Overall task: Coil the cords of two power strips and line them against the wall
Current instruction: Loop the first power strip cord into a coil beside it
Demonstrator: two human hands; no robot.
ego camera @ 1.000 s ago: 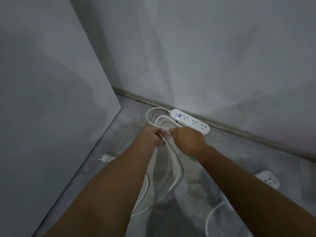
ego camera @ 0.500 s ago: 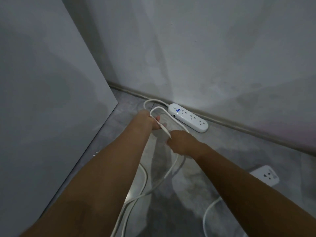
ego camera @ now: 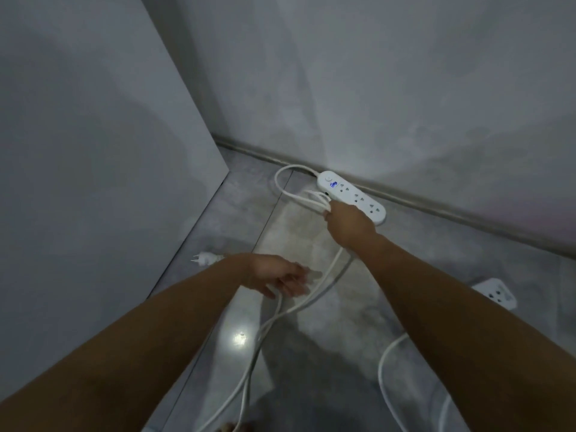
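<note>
A white power strip (ego camera: 358,196) with a blue lit display lies along the wall's base. Its white cord (ego camera: 282,188) loops out from the strip's left end and runs back toward me across the floor. My right hand (ego camera: 347,226) grips several gathered loops of that cord just in front of the strip. My left hand (ego camera: 280,277) hovers lower, fingers spread and relaxed over the trailing cord, holding nothing that I can see. The cord's plug (ego camera: 204,258) lies on the floor at the left. A second white power strip (ego camera: 495,294) shows partly at the right, behind my right forearm.
A grey panel (ego camera: 109,182) stands at the left and meets the wall (ego camera: 405,88) in a corner. The second strip's cord (ego camera: 385,369) curves over the grey floor at the lower right. A bright light spot reflects on the floor tile.
My right hand moved forward to the strip with the gathered loops. My left hand let go of the cord and dropped back toward me, opening. The plug is back in view.
</note>
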